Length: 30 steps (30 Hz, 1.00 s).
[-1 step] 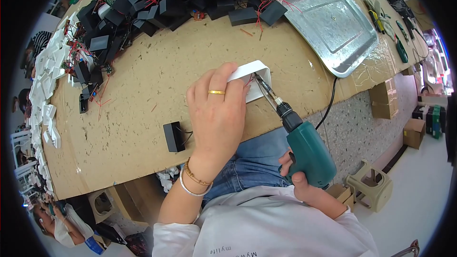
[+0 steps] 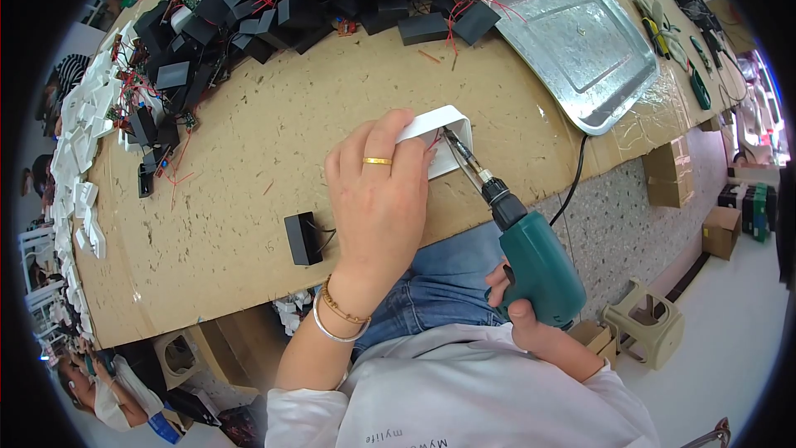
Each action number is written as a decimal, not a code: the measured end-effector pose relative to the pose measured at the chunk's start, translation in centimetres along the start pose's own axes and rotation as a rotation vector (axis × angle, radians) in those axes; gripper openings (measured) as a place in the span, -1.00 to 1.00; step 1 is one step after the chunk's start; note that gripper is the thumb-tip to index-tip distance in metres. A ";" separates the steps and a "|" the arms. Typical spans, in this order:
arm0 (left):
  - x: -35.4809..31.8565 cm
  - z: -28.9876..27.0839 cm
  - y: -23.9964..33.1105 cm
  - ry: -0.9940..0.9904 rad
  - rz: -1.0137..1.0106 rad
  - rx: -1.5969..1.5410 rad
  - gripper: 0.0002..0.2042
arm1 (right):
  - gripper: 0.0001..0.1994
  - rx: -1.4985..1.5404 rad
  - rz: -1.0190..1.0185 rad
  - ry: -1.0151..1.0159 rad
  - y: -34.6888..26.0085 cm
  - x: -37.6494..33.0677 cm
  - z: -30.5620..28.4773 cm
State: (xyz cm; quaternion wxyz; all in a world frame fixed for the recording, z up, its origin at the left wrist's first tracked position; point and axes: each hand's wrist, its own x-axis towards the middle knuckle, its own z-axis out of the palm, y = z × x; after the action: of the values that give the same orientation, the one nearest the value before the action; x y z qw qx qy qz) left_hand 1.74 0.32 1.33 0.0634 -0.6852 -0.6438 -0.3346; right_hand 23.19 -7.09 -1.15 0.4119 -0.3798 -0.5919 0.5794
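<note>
My left hand (image 2: pixel 377 182), with a ring and bracelets, is closed on a white open-sided plastic housing (image 2: pixel 429 122) tilted above the table's near part. Some red wire shows inside it, but my fingers hide much of the interior. My right hand (image 2: pixel 531 323) grips the handle of a green pistol-shaped soldering gun (image 2: pixel 543 270). Its thin metal tip points up and left into the housing; exact contact at the tip is too small to tell. A black box-shaped part (image 2: pixel 303 239) with a short wire stands by my left wrist.
Black boxes (image 2: pixel 303 21) with red wires and small circuit boards are heaped at the back. White housings (image 2: pixel 79 141) line the left edge. A metal tray (image 2: pixel 580 41) lies far right, near pliers (image 2: pixel 655 37). A black cord (image 2: pixel 572 187) hangs over the table edge (image 2: pixel 220 313).
</note>
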 end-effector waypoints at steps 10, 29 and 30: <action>0.0 0.0 0.1 -0.008 -0.005 0.009 -0.87 | -0.63 0.025 0.038 0.035 0.0 -0.1 0.1; -0.1 0.2 -0.3 -0.012 0.027 -0.002 -0.81 | -0.73 -0.026 0.049 0.057 -0.2 0.0 0.2; -0.2 0.2 -0.3 -0.010 0.027 -0.001 -0.82 | -0.73 -0.026 0.049 0.057 -0.1 0.0 0.0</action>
State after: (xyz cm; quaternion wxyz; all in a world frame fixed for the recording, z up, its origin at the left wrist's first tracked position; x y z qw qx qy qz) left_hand 1.56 0.35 1.00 0.0644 -0.6953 -0.6348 -0.3307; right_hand 23.15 -7.10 -1.03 0.4093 -0.4160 -0.5778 0.5706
